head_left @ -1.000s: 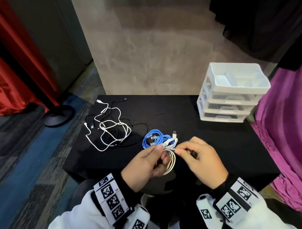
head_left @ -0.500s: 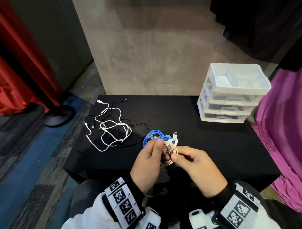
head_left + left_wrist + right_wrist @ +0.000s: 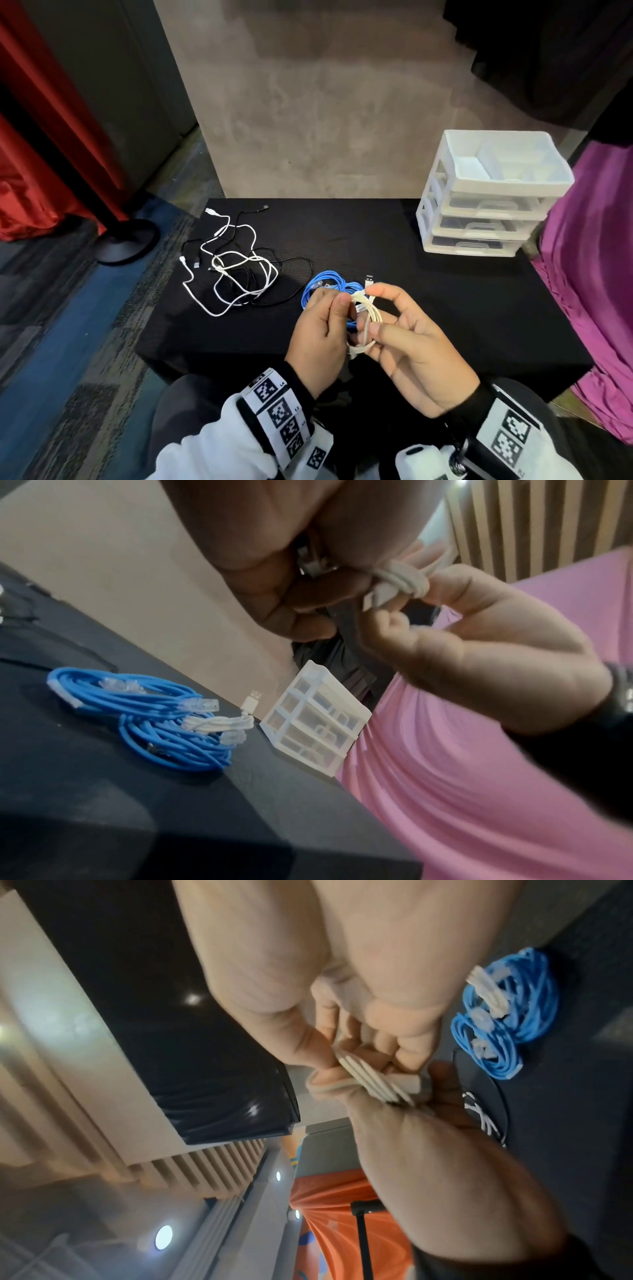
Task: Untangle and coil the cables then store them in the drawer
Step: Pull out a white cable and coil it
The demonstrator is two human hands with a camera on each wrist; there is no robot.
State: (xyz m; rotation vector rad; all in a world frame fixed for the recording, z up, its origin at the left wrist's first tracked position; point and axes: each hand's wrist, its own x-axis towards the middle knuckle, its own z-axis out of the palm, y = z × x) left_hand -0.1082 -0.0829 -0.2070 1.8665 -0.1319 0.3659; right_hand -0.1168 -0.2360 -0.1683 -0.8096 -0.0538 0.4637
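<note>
I hold a small cream cable coil point(image 3: 368, 315) between both hands above the table's front edge. My left hand point(image 3: 344, 308) grips its left side with curled fingers, as the left wrist view shows on the coil point(image 3: 400, 580). My right hand point(image 3: 375, 311) pinches the strands point(image 3: 373, 1080) between thumb and fingers. Just behind my hands, coiled blue cables point(image 3: 320, 287) lie on the black table point(image 3: 445, 308) with a white coiled USB cable point(image 3: 222, 722) on top. A tangle of white and black cables point(image 3: 239, 270) lies at the left. The white drawer unit point(image 3: 489, 198) stands at the back right.
A magenta cloth point(image 3: 596, 274) hangs along the table's right side. A black stand base point(image 3: 126, 240) and a red curtain point(image 3: 41, 154) are on the floor to the left. A concrete wall point(image 3: 325, 102) rises behind the table.
The hanging cream loop has been gathered into a tighter coil. Both hands closed in on it, and my right index finger moved up to the coil's top.
</note>
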